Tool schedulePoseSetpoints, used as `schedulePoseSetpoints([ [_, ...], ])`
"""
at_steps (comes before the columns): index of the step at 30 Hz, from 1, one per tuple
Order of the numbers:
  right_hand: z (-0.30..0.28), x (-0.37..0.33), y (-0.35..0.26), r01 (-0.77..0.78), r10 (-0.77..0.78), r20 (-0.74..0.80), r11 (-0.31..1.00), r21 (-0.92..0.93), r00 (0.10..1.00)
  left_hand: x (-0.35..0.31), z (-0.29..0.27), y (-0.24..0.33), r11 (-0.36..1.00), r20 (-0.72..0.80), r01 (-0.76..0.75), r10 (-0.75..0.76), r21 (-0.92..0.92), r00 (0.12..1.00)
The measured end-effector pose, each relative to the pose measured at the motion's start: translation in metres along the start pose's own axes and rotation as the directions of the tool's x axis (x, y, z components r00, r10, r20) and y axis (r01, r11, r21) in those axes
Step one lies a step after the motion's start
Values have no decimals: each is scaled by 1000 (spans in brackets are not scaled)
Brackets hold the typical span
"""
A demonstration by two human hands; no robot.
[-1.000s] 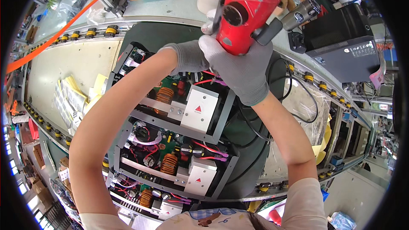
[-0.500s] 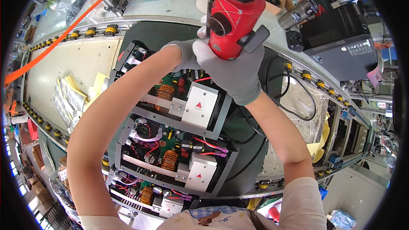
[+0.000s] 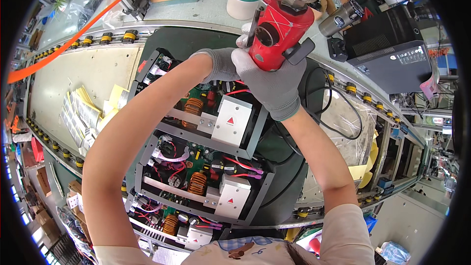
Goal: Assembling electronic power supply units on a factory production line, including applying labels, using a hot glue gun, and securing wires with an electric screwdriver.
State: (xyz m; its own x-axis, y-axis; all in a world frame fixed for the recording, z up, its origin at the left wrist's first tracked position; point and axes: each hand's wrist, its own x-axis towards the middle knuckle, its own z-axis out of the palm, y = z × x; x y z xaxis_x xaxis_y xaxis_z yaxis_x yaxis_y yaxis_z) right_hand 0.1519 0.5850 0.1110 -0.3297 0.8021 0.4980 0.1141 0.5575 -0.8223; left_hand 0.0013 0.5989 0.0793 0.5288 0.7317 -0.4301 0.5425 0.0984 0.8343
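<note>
A red tool with a round black knob, a black lever at its side and a metal upper end is held up over the far end of the work mat. My right hand, in a grey glove with pale fingertips, is closed round its lower end. My left hand, gloved alike, grips the tool from the left; most of its fingers are hidden behind the tool and my right hand. Under my wrists lie open electronic units in metal frames, with a copper coil and a silver metal box bearing a red triangle.
Black cables loop to the right of the units. A roller conveyor runs along the far side. Beyond it stand a white tub with a green lid, a metal flask and a black computer case. An orange cord crosses the upper left.
Both hands have moved slightly right and a little downward with the red tool. More of the white tub and of the tool's metal upper end shows. The units stay in place.
</note>
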Motion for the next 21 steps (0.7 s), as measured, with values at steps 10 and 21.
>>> schedulePoseSetpoints([
  [10, 0, 9, -6, 68, -51, -157, 992, 103, 986, 1, -1, -4, 995, -15, -3, 1, -104, 1000],
  [21, -9, 16, 2, -78, 82, -8, 968, 237, 997, 1, 16, -23, 962, -384, 150, -53, 227, 922],
])
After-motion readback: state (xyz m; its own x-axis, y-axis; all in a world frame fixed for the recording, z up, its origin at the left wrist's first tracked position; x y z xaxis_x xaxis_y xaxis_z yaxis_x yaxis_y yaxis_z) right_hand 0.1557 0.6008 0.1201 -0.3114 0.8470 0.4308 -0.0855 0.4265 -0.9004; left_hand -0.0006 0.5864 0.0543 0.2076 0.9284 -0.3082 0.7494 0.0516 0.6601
